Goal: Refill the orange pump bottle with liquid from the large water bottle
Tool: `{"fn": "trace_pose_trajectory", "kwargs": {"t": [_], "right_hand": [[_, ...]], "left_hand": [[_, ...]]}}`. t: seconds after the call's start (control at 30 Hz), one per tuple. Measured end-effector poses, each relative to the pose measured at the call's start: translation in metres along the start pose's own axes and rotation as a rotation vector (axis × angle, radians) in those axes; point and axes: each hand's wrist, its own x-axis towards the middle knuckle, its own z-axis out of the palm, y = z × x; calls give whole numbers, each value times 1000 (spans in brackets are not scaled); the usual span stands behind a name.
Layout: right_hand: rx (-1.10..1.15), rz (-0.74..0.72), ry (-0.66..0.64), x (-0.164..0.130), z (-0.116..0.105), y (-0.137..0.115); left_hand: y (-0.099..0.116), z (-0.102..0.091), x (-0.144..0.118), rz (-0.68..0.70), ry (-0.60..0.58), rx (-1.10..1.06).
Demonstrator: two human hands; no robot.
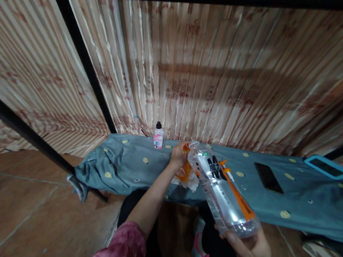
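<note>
A large clear plastic drink bottle (221,188) with a silver and orange label lies tilted in front of me, its uncapped neck toward the upper left. My right hand (247,245) grips it around the base. At the bottle's mouth, my left hand (179,155) is closed on a small orange cap (186,147), apart from or just touching the neck; I cannot tell which. Just below that hand, an orange-and-white wrapper (184,175) rests on the bed cover, partly hidden by my wrist and the bottle. The drink bottle looks almost empty.
A small pink-labelled bottle with a black cap (158,136) stands on the blue-green cover (135,168), near the curtain (180,67). A dark phone (269,178) and a blue-framed tablet (327,167) lie to the right. Black metal posts (86,59) frame the bed.
</note>
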Motion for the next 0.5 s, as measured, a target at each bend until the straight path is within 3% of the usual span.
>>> {"fn": "trace_pose_trajectory", "kwargs": {"t": [0.5], "right_hand": [[35,-110,-42,-2,5,1]], "left_hand": [[0,-1,-1,4,10,-50]]}}
